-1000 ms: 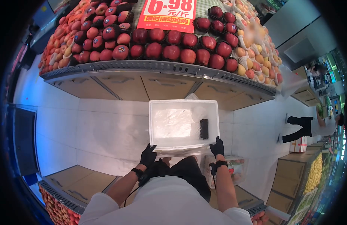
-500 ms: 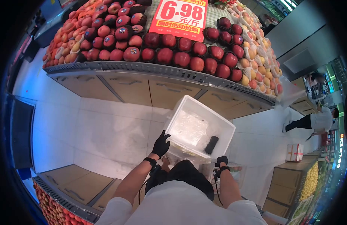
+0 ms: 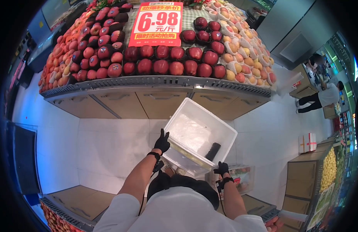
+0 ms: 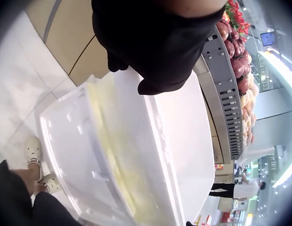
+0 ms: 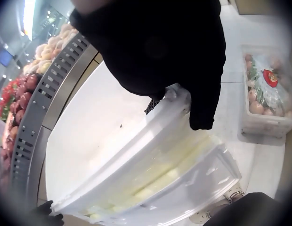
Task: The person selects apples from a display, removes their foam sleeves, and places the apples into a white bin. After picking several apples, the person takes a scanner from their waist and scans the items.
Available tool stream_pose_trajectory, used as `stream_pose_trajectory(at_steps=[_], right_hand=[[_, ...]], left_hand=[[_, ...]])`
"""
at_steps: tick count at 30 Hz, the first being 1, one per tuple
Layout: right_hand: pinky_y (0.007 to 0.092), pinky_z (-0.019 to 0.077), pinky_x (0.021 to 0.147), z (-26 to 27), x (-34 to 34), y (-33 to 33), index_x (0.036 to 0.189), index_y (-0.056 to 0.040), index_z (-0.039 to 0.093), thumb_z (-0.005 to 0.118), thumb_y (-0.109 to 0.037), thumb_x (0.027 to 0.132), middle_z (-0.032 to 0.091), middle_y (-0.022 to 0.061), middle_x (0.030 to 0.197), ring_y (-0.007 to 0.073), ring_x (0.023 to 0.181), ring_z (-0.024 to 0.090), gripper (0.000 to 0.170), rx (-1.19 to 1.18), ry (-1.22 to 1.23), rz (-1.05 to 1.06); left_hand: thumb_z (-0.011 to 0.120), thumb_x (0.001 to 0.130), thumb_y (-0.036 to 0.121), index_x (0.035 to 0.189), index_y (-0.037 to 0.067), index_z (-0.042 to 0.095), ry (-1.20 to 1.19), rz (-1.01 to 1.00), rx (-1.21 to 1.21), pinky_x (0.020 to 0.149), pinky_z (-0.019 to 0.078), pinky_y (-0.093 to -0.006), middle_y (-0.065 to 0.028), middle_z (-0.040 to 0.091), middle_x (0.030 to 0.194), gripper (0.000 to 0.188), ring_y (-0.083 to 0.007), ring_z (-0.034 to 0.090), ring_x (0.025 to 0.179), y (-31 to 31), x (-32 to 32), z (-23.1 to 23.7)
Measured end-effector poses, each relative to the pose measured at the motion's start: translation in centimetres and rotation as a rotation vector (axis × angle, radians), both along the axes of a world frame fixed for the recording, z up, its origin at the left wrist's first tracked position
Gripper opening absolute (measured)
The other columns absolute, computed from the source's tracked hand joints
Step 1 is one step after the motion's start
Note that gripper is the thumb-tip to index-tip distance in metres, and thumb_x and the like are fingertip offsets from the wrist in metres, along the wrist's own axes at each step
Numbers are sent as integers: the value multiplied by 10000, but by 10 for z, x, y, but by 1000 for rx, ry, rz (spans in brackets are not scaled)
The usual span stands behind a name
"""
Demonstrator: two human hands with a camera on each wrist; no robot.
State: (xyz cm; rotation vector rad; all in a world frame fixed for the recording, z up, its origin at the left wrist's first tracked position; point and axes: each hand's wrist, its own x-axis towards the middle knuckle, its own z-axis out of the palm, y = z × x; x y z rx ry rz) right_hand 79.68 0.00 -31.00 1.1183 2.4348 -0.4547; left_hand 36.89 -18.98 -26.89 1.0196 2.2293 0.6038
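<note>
A white foam box (image 3: 198, 131) is held tilted and turned at an angle in front of the person in the head view. Inside, near its right end, lies a black mesh piece (image 3: 212, 152). The left hand (image 3: 162, 142), black-gloved, grips the box's left near corner; the left wrist view shows its fingers over the rim (image 4: 150, 101). The right hand (image 3: 222, 169) grips the near right corner, its fingers bent over the rim in the right wrist view. Under the box is a clear plastic container (image 3: 185, 161) with a yellowish band along its upper edge (image 5: 160, 176).
Ahead stands a fruit display with a grey slotted edge (image 3: 163, 81), rows of red apples (image 3: 161, 66) and a price sign (image 3: 157, 24). A clear box of fruit (image 5: 268, 89) sits on the floor at the right. Another person (image 3: 328, 97) stands far right.
Since a second ago the box has turned from square-on to angled, both hands still on it. The display has shifted in the head view, and the distant person's stance has changed.
</note>
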Motion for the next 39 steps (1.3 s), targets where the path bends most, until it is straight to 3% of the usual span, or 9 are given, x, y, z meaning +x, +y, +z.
stream_pose_trajectory(at_steps=[15, 21, 23, 26, 30, 31, 33, 35, 39], right_hand=[[477, 504, 710, -35, 6, 13, 1023, -106, 589, 838, -423, 568, 645, 184, 867, 384, 837, 615, 608, -127, 34, 41], [475, 504, 727, -27, 28, 20, 991, -89, 590, 835, -400, 589, 637, 187, 867, 383, 861, 609, 564, -546, 328, -685], [481, 503, 727, -34, 40, 25, 1007, -95, 578, 839, -416, 565, 640, 189, 866, 382, 859, 613, 606, -80, 29, 55], [483, 504, 718, -30, 43, 31, 1027, -98, 570, 846, -409, 556, 643, 185, 852, 380, 851, 616, 628, -34, 47, 155], [475, 510, 700, -33, 42, 37, 985, -65, 596, 865, -388, 551, 644, 187, 828, 372, 819, 628, 603, 34, 37, 64], [467, 525, 701, -33, 44, 39, 900, -25, 630, 717, -231, 765, 651, 227, 831, 360, 782, 659, 261, 28, 100, -127], [457, 530, 707, -9, 52, 42, 851, -12, 640, 622, -289, 830, 654, 248, 811, 357, 796, 665, 278, -92, 201, -364], [464, 529, 731, 4, 70, 50, 785, 23, 647, 454, -368, 896, 650, 277, 770, 381, 788, 667, 450, 100, 65, 74], [487, 521, 754, -28, 105, 72, 806, 22, 651, 509, -340, 866, 652, 274, 803, 405, 814, 658, 393, 76, 141, -446]], left_hand=[[573, 723, 108, 1449, 142, 370, 124, 13, -190, 920, 502, -406, -253, 72, 1550, 754, -410, 543, 1162, 14, 6, 4], [584, 727, 123, 1414, 165, 437, 67, 13, -151, 920, 504, -410, -228, 127, 1552, 704, -398, 544, 1167, 1, 31, 10], [572, 724, 116, 1423, 161, 421, 95, 29, -175, 903, 512, -413, -243, 113, 1549, 717, -402, 543, 1168, -2, 48, 10], [573, 724, 111, 1430, 160, 408, 120, 105, -179, 896, 514, -416, -249, 107, 1548, 726, -407, 542, 1165, -11, 67, 12], [577, 733, 113, 1422, 156, 415, 36, 99, -116, 903, 508, -423, -241, 110, 1550, 709, -417, 538, 1161, -20, 67, 17], [583, 739, 133, 1405, 151, 439, 3, 90, -85, 907, 503, -431, -243, 134, 1543, 681, -417, 538, 1158, -18, 67, 20], [607, 751, 166, 1404, 174, 449, 26, 53, -79, 943, 487, -410, -251, 162, 1534, 672, -411, 531, 1172, -11, 73, 11], [606, 758, 193, 1386, 138, 471, 39, 38, -103, 975, 469, -405, -295, 211, 1503, 645, -417, 530, 1173, -2, 89, 10], [578, 755, 168, 1359, 57, 479, 3, 28, -127, 955, 475, -430, -360, 231, 1458, 623, -451, 529, 1156, -1, 139, 6]])
